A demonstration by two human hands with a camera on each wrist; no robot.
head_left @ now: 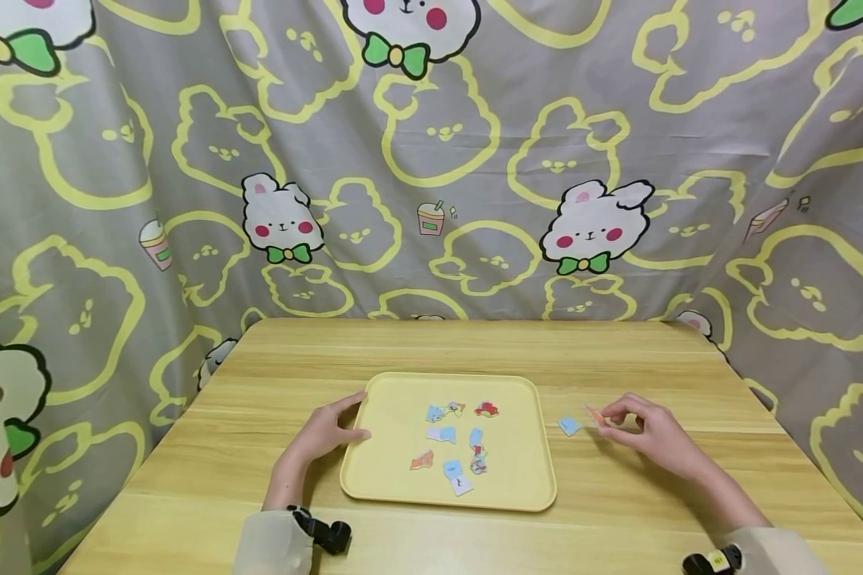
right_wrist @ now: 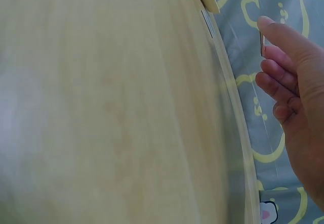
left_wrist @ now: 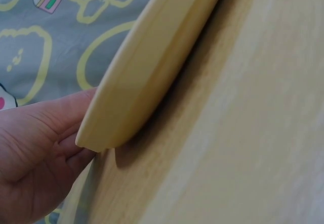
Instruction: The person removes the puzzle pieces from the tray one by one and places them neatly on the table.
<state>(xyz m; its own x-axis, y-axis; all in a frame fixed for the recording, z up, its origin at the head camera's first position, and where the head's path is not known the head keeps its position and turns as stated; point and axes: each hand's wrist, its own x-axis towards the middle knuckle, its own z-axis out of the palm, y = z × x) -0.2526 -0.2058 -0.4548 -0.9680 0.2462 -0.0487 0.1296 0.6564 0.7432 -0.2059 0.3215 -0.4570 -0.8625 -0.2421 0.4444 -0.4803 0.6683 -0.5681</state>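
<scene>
A yellow tray [head_left: 511, 483] lies on the wooden table, with several small jigsaw puzzle pieces [head_left: 423, 460] spread over it. My left hand [head_left: 321, 433] grips the tray's left edge; in the left wrist view the fingers pass behind the rim [left_wrist: 119, 97] and are partly hidden. Right of the tray, my right hand [head_left: 647, 435] pinches an orange puzzle piece [head_left: 594, 415] between thumb and fingers. The right wrist view shows that piece [right_wrist: 262, 44] edge-on, held off the table. Just left of it, a light blue piece [head_left: 568, 426] lies on the table.
Patterned grey curtains [head_left: 475, 271] hang behind and at both sides of the table [head_left: 316, 351]. On the tray, some pieces lie touching, such as a blue and white pair [head_left: 442, 434]; a red piece [head_left: 487, 409] sits apart near the top right.
</scene>
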